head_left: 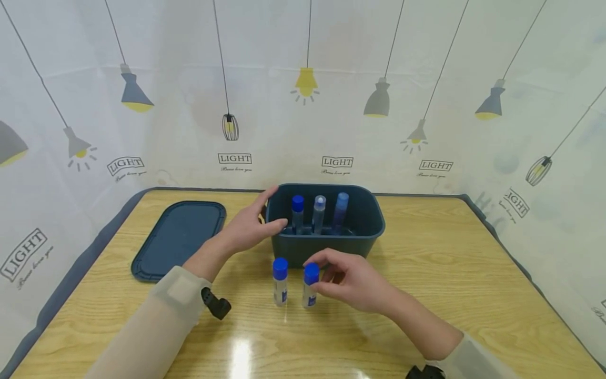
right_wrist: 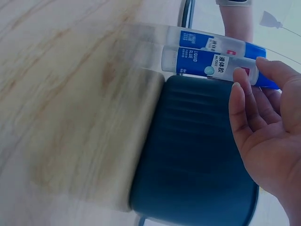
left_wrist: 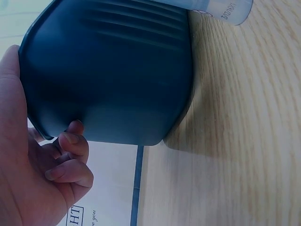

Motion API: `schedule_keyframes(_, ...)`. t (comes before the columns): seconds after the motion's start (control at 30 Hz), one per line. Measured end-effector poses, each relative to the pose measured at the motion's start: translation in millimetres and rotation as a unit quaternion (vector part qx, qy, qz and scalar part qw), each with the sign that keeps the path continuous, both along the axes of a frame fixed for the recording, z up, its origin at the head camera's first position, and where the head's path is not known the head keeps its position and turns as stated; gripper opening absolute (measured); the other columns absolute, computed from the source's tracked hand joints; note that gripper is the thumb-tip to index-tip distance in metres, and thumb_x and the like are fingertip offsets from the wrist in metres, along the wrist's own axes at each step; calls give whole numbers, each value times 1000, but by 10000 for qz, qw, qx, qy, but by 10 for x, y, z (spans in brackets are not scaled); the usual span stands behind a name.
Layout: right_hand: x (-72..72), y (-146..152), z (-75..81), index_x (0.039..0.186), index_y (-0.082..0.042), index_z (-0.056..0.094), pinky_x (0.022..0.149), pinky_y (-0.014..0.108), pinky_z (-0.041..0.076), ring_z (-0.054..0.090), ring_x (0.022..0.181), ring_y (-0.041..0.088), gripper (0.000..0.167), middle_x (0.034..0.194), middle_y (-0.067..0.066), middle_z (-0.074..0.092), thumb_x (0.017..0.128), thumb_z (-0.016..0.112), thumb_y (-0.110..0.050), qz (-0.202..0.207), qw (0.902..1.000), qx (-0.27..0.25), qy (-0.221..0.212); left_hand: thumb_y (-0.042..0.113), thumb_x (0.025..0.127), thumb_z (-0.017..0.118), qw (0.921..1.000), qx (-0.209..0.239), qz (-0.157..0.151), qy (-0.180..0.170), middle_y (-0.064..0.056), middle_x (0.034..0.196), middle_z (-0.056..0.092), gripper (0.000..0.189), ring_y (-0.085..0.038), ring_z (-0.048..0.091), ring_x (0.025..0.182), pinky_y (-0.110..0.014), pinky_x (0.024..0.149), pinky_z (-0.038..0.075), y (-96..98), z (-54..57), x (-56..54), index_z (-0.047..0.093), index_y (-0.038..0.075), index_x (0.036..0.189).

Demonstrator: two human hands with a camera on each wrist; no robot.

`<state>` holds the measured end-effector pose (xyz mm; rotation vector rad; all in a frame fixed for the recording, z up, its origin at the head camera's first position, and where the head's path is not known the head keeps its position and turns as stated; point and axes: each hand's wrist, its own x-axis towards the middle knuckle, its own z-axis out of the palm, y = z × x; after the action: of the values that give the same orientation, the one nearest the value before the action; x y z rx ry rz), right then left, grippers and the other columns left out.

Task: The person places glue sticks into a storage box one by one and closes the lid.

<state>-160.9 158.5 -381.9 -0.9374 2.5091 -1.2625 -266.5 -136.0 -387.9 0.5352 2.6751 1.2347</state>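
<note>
A dark blue plastic bin (head_left: pixel 326 247) stands on the table without its lid. My left hand (head_left: pixel 248 226) holds its left end, the thumb over the rim and the other fingers bent along the outside wall. In front of the bin, two clear liquid glue bottles with blue caps stand upright side by side. My right hand (head_left: pixel 352 281) pinches the right glue bottle (head_left: pixel 310 287) around its cap, between thumb and fingers. Just left of it stands the other glue bottle (head_left: pixel 280 284). The right wrist view shows the "liquid glue" label (right_wrist: pixel 202 61).
Inside the bin stand a blue-capped bottle (head_left: pixel 297 210), a clear-topped one (head_left: pixel 319 210) and a bluish one (head_left: pixel 341 210). The bin's flat lid (head_left: pixel 182 237) lies on the wooden table (head_left: pixel 426 252) at the left. A lamp-print curtain (head_left: pixel 265 95) hangs behind the table.
</note>
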Motion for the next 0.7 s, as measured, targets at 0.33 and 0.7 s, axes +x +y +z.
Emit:
schedule_keyframes(0.33,104,101,280,135,-16,72,79,28,62,71,88,16,36,112,-1,77,100,81,-13,41,9990,-353,271,61,101,66,10000,-29,25,-13,-19,166,48,96,-42,59,136,-66,111,51,17,12,2,12,39,177)
schedule_keyframes(0.7,123,178,698,133,-13,71,73,27,61,68,80,13,39,101,0,74,96,83,-3,-324,9863,-686,1462,57,102,67,10000,-54,-2,74,-20,158,54,95,-39,62,127,-61,106,53,13,22,8,14,37,178)
